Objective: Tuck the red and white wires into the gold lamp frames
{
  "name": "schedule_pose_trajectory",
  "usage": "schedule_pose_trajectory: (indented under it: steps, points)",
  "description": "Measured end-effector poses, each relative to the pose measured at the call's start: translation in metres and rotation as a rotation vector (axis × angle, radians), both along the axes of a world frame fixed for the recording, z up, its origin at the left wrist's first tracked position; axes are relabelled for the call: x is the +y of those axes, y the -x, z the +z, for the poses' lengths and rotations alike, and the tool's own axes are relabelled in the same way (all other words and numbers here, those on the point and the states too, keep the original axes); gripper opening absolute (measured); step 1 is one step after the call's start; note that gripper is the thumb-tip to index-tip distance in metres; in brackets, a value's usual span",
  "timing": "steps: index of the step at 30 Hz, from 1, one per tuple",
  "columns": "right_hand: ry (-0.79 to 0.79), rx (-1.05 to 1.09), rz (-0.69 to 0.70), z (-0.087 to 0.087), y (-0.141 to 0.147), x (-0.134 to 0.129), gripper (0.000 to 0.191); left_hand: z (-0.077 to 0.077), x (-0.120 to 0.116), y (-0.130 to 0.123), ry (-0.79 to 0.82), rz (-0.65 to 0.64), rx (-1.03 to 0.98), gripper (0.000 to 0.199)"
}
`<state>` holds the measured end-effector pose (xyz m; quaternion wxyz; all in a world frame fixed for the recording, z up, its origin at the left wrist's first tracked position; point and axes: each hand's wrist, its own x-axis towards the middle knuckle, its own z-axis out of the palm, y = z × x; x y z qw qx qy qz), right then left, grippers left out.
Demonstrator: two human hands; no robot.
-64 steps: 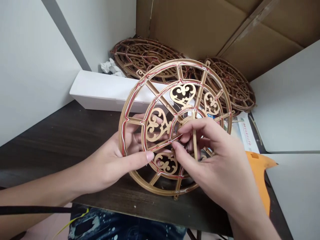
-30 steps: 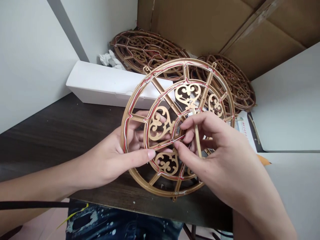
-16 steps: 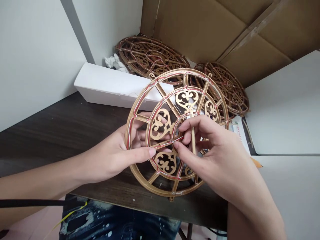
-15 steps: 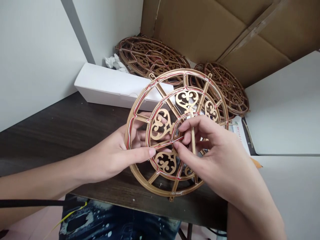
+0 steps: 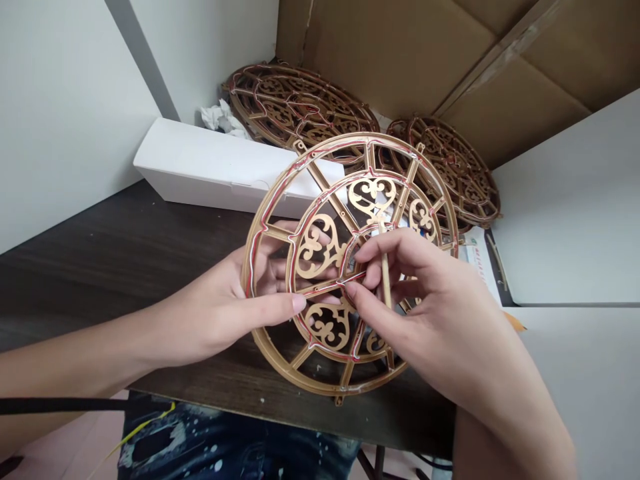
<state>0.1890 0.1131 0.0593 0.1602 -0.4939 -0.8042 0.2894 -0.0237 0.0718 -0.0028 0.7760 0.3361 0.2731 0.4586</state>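
A round gold-coloured openwork frame (image 5: 319, 177), with rings, spokes and heart-shaped scrolls, is held tilted above the desk. My left hand (image 5: 235, 303) grips its left side, thumb on the front by a spoke and fingers behind. Red and white wires (image 5: 354, 277) run along the grooves of its rings and spokes. Near the central ring, my right hand (image 5: 425, 293) is closed, thumb and fingertips at the wire. A thin pale stick (image 5: 386, 277) is also held among its fingers, pointing up and down. Part of the frame's right side is hidden behind this hand.
On the dark desk (image 5: 60, 280) lies a long white box (image 5: 200, 163). Similar wired round frames (image 5: 300, 107) are stacked behind it, with more frames (image 5: 450, 163) to the right. Crumpled white paper (image 5: 223, 120) sits by the box. Cardboard (image 5: 380, 60) and white panels (image 5: 575, 200) surround the desk.
The view has shifted slightly, and the frame's left side appears a little further left. Both hands keep nearly the same hold, with the right fingertips still by the central ring.
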Motion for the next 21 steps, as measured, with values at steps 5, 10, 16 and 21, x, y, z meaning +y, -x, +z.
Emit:
schedule_pose_trajectory:
  steps: [5, 10, 16, 21]
  points:
    - [-0.021, 0.0, 0.0, -0.0014, 0.0027, -0.0007, 0.019, -0.0001, 0.0021, -0.0003, -0.025, 0.012, 0.062, 0.051]
    - [-0.071, -0.024, -0.002, -0.004, 0.0072, -0.0017, 0.016, -0.0001, 0.0011, 0.0016, -0.041, -0.004, 0.08, 0.036]
    - [-0.117, -0.06, 0.003, -0.0065, 0.0079, -0.0051, 0.017, -0.0016, 0.0012, 0.0011, -0.07, 0.019, 0.133, 0.027]
    - [-0.067, -0.033, 0.024, -0.0067, 0.0086, -0.003, 0.016, -0.0026, 0.0017, 0.0026, -0.06, 0.018, 0.122, 0.031]
